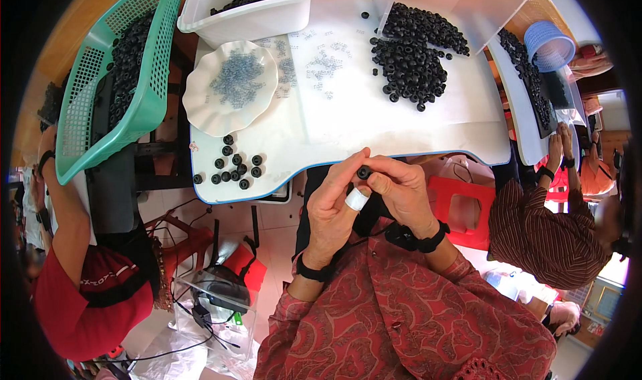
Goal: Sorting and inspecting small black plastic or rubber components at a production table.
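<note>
Just in front of the table's near edge, my two hands meet around one small black round part (364, 172) with a hole in its middle. My left hand (328, 209), its thumb wrapped in white tape (356, 199), holds it from the left. From the other side, the fingers of my right hand (408, 191) pinch it. Similar black parts (235, 175) lie loosely grouped at the table's left corner. A large heap of them (411, 72) spreads over the far right. Tiny clear pieces (237, 79) rest on a white wavy-rimmed plate (200, 116), with more scattered beside it.
The white table (401, 136) has a blue edge. A white tub (251, 22) and a clear bin (491, 12) stand along its far side. A green basket (160, 66) of black parts is at left. People work on both sides; a red stool (461, 206) stands at right.
</note>
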Motion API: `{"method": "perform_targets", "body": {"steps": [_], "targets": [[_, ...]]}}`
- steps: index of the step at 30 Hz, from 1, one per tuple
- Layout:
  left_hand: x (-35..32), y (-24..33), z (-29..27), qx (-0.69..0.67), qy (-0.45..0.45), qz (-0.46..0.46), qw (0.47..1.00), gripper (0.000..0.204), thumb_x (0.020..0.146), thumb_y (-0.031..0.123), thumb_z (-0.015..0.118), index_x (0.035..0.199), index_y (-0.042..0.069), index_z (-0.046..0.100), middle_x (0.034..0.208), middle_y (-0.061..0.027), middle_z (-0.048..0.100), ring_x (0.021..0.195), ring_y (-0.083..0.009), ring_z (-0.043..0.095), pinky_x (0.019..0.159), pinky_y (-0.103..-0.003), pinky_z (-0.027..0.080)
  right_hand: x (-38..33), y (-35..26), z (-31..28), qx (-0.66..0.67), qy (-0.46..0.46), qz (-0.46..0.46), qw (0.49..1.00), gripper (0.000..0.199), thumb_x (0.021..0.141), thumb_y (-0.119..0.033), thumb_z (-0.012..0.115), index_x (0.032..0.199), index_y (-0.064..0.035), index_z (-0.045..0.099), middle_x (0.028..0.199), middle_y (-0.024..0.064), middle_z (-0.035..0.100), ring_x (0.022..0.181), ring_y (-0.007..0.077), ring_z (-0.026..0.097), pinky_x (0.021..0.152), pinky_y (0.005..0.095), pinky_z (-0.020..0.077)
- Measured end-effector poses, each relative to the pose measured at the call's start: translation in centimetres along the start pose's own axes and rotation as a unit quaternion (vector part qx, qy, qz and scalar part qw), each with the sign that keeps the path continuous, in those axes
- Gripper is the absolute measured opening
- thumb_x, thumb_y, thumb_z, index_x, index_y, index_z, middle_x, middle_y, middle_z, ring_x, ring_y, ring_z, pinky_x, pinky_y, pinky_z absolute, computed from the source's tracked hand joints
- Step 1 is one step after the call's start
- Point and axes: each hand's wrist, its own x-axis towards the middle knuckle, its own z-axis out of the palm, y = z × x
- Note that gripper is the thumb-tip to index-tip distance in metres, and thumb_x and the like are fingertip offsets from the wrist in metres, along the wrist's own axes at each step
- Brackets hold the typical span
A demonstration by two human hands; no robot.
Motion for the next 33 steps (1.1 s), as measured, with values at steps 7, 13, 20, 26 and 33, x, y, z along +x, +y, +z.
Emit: {"method": "perform_targets", "body": {"steps": [7,13,20,26,33], "targets": [[-0.3,0.9,-0.7,0.118,0.006,0.025,0.993,0.037,0.093,-0.005,0.057,0.128,0.003,0.065,0.132,-0.0136,0.061,0.112,-0.0195,0.062,0.088,-0.028,0.052,-0.7,0.5,-0.5,-0.007,-0.014,0.012,1.000,0.025,0.095,-0.006,0.066,0.118,0.0033,0.067,0.096,0.0065,0.068,0.080,0.0113,0.064,0.071,0.0229,0.0516],[-0.3,0.7,-0.9,0.192,-0.004,0.084,0.978,0.037,0.090,-0.004,0.061,0.125,0.005,0.066,0.129,-0.0157,0.063,0.112,-0.0223,0.063,0.089,-0.029,0.052,-1.0,0.0,-0.5,-0.003,-0.014,0.053,0.998,0.023,0.097,-0.010,0.065,0.115,0.0032,0.069,0.096,0.0057,0.069,0.080,0.0095,0.064,0.071,0.0219,0.0510],[-0.6,0.9,-0.7,0.199,0.008,0.096,0.975,0.032,0.087,-0.004,0.065,0.118,0.004,0.069,0.126,-0.0156,0.064,0.109,-0.0232,0.064,0.088,-0.030,0.053,-1.5,-0.3,-0.3,0.008,-0.027,0.044,0.999,0.023,0.099,-0.013,0.062,0.114,0.0033,0.069,0.097,0.0049,0.068,0.080,0.0091,0.063,0.073,0.0215,0.0507],[-1.1,1.7,0.0,0.167,0.028,0.068,0.983,0.030,0.085,-0.005,0.066,0.114,0.002,0.069,0.123,-0.0141,0.064,0.107,-0.0221,0.064,0.089,-0.031,0.053,-2.0,-0.2,-0.4,0.042,-0.030,0.074,0.996,0.034,0.104,-0.024,0.055,0.116,0.0051,0.067,0.097,0.0068,0.069,0.080,0.0108,0.063,0.075,0.0239,0.0530],[-1.5,1.2,0.1,0.164,0.052,0.081,0.982,0.028,0.083,-0.004,0.067,0.111,0.002,0.069,0.121,-0.0137,0.065,0.106,-0.0231,0.065,0.089,-0.032,0.052,-2.2,-0.4,-0.4,0.080,-0.021,0.088,0.993,0.030,0.103,-0.024,0.057,0.115,0.0024,0.065,0.093,0.0068,0.069,0.079,0.0122,0.065,0.073,0.0247,0.0534]]}}
